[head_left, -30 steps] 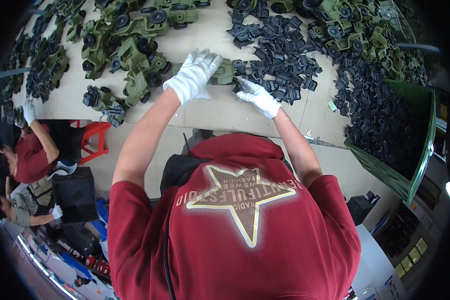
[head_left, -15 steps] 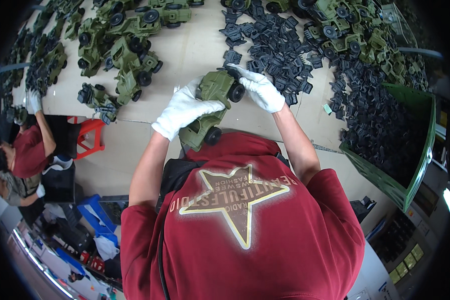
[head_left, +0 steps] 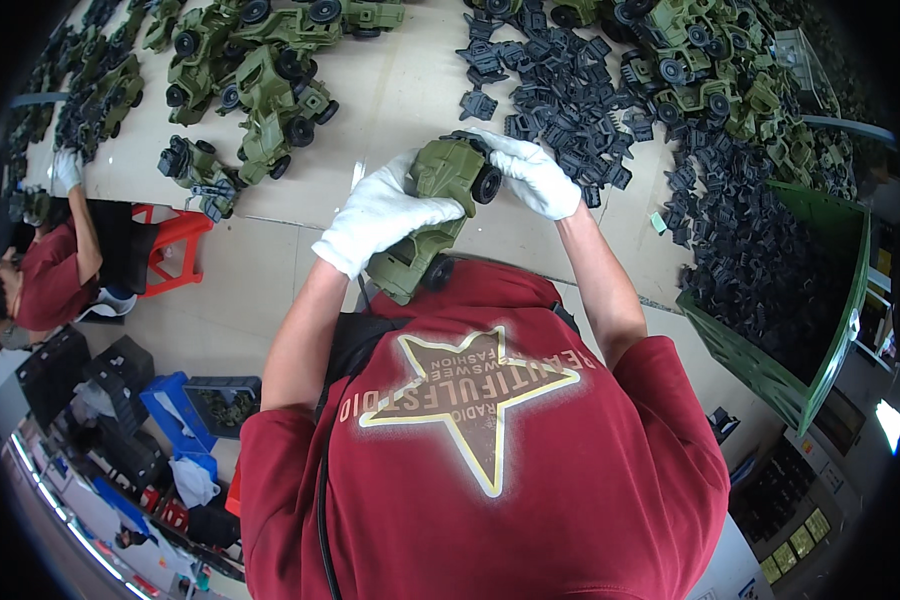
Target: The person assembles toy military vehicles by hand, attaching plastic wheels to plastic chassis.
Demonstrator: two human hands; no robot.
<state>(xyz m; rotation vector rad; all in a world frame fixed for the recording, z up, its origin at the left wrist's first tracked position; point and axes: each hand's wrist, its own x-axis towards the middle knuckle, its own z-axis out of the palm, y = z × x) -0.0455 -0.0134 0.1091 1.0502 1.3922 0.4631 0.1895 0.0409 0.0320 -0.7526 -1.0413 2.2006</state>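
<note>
Beyond both hands, a table (head_left: 410, 90) is covered with green toy trucks (head_left: 270, 80) and black plastic parts (head_left: 570, 90). Between them, a green toy truck (head_left: 440, 215) is gripped by the left hand (head_left: 380, 215) and right hand (head_left: 535, 175), both gloved.

Green toy trucks (head_left: 260, 70) lying across beige table (head_left: 390, 110); black plastic parts (head_left: 570, 90) spreading beside them; green crate (head_left: 820, 330) sitting at right; red stool (head_left: 175, 245) standing left; co-worker (head_left: 50, 270) sitting nearby.

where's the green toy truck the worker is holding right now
In the head view, the green toy truck sits centre frame, gripped between the gloved left hand and right hand, just below the black plastic parts.
</note>
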